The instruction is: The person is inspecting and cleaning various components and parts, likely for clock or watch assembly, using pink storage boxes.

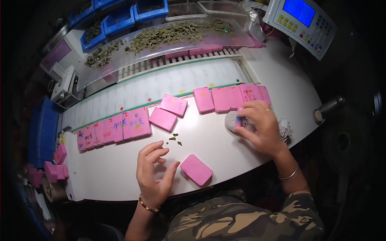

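Note:
My right hand (261,126) pinches a small pink-and-blue object (239,115) whose kind I cannot make out, held over a round grey-white item (231,120) on the table. Fingers bent but apart, my left hand (155,170) hovers with nothing in it. Beyond its fingertips lie several small dark green pieces (173,139). A plain pink rubber-like block (196,169) rests between my hands, close to the near edge. Two more pink blocks, one (163,119) touching the other (173,105), lie farther off.
Marked pink blocks stand in a row at left (114,129), with more at right (231,99). Behind them is a green-edged white panel (161,86). A clear tray (120,64) bears heaped green ring-like pieces. A keypad unit (299,24) stands far right, a dark cylinder (331,108) below it.

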`<state>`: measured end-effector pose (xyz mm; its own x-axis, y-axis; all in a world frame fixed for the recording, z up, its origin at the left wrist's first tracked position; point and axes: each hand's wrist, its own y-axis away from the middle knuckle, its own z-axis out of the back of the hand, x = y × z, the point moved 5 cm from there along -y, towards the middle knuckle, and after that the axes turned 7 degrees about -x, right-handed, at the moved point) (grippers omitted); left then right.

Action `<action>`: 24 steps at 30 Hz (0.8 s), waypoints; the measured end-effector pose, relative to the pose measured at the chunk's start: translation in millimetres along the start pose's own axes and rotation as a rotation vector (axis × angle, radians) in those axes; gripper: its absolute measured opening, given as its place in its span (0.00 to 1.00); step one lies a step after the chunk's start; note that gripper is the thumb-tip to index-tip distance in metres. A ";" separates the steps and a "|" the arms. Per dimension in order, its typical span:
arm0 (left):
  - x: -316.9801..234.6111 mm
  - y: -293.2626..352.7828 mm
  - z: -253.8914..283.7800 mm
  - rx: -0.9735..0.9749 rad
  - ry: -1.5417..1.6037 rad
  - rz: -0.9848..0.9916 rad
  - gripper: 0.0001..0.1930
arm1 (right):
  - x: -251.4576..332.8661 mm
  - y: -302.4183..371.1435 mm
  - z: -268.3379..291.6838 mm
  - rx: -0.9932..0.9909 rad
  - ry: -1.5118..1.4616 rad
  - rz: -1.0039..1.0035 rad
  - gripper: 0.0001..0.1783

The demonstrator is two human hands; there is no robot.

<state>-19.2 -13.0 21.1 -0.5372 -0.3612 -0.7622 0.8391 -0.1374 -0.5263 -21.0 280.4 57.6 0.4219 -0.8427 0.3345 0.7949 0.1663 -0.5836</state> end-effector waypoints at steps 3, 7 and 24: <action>-6.9 -0.2 2.7 -0.020 0.000 -0.010 0.23 | -13.4 3.3 -16.1 0.137 -0.041 -0.112 0.18; -15.8 3.7 2.1 0.049 0.061 -0.001 0.23 | -19.1 3.5 -16.4 0.171 -0.137 -0.157 0.18; -3.3 19.5 -23.9 0.255 0.042 0.131 0.26 | 51.7 16.2 -33.9 0.197 -1.145 -0.363 0.33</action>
<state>-3.0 7.5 4.4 -0.4212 -0.3532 -0.8354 0.8933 -0.3212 -0.3145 -1.1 222.3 40.4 0.2225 0.0664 0.9727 0.9574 0.1736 -0.2308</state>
